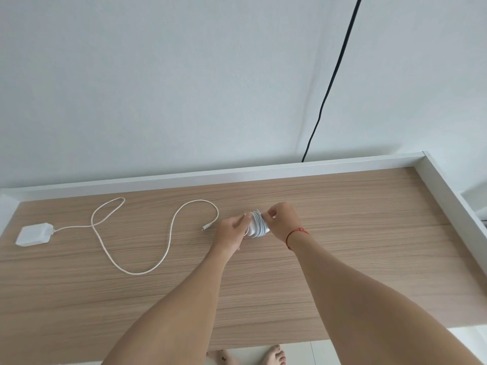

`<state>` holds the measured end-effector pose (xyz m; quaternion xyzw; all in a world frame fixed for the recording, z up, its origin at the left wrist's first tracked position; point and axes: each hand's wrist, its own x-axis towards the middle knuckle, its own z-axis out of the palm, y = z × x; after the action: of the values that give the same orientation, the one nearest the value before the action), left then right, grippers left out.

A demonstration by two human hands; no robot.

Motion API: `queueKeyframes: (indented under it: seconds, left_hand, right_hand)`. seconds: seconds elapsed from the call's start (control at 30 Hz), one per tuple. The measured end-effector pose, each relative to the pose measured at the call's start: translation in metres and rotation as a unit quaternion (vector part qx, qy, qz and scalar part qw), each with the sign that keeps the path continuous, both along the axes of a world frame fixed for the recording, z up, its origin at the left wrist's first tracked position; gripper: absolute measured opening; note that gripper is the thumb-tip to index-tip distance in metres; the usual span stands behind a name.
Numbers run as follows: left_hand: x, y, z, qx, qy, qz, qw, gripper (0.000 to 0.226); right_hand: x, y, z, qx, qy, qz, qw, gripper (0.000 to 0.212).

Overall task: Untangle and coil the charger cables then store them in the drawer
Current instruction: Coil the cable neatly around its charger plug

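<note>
A white charger wrapped in its own coiled cable (258, 225) sits between my hands near the middle of the wooden desk (342, 259). My left hand (232, 234) grips its left side. My right hand (282, 218) pinches the cable at the top of the coil. A second white charger block (33, 234) lies at the far left, and its loose cable (137, 270) winds across the desk to a plug end (206, 227) just left of my left hand. No drawer is in view.
A white raised rim (237, 173) runs along the desk's back and right side (448, 196). A black cable (332, 83) hangs down the wall behind the desk. Bare feet (274, 355) show on the floor below the front edge.
</note>
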<state>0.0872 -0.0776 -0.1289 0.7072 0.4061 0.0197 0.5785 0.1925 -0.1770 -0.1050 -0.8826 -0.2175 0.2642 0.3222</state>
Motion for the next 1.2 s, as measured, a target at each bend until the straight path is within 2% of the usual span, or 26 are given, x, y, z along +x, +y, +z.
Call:
queueKeyframes:
  seconds: [0.1, 0.2, 0.27, 0.37, 0.47, 0.67, 0.87, 0.97, 1.2]
  left_hand:
    - [0.007, 0.0, 0.001, 0.065, -0.032, 0.02, 0.997, 0.033]
    - [0.007, 0.002, 0.007, 0.13, -0.038, -0.038, 0.99, 0.025]
    - [0.005, 0.004, 0.01, 0.121, -0.024, -0.074, 0.99, 0.027]
    - [0.001, 0.007, 0.012, 0.085, 0.007, -0.106, 0.991, 0.041]
    - [0.001, 0.009, 0.013, 0.108, 0.014, -0.139, 0.984, 0.054]
    - [0.007, 0.01, 0.025, 0.171, 0.042, -0.237, 0.955, 0.048]
    - [0.005, 0.008, 0.025, 0.172, 0.039, -0.219, 0.96, 0.042]
    - [0.004, 0.007, 0.024, 0.18, 0.033, -0.218, 0.959, 0.04]
    - [0.006, 0.009, 0.03, 0.186, 0.047, -0.215, 0.957, 0.037]
  right_hand:
    - [-0.001, 0.0, -0.002, 0.003, 0.005, -0.007, 1.0, 0.033]
    - [-0.004, -0.002, -0.007, 0.035, 0.027, -0.038, 0.998, 0.034]
    - [-0.007, -0.003, -0.008, 0.04, 0.036, -0.059, 0.997, 0.036]
    - [-0.006, -0.001, -0.006, 0.009, 0.045, -0.048, 0.998, 0.038]
    - [-0.004, 0.002, 0.001, -0.029, 0.048, -0.018, 0.998, 0.044]
    - [-0.006, 0.006, 0.004, 0.015, 0.029, -0.021, 0.999, 0.028]
    - [-0.005, 0.001, -0.001, 0.05, 0.09, -0.069, 0.992, 0.02]
    - [-0.006, -0.007, 0.0, 0.059, 0.132, -0.071, 0.987, 0.026]
    - [0.003, -0.014, 0.016, 0.053, 0.163, -0.05, 0.984, 0.031]
